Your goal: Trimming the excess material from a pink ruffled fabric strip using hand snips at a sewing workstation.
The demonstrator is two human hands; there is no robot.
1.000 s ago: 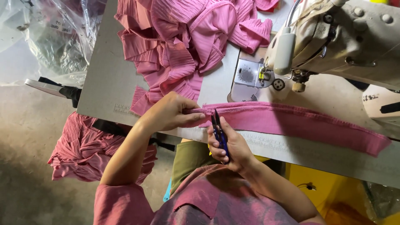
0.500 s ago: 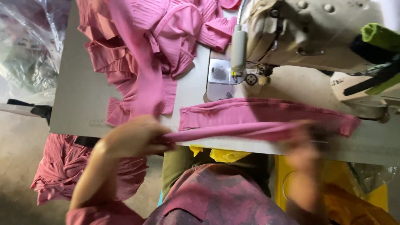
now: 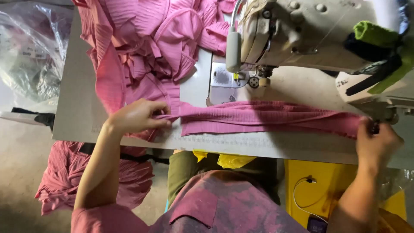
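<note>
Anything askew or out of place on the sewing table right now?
Mostly orderly. The pink strip lies stretched flat along the table edge between the left hand and right hand. The one oddity: pink fabric hangs off the table's left side toward the floor, where it could get dirty.

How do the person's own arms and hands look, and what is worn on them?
Both hands, the left hand and the right hand, are bare: no gloves, and no rings or watch that can be made out. The forearms are uncovered. A short pink sleeve with a faded mottled pattern shows on the left arm, matching the shirt.
</note>
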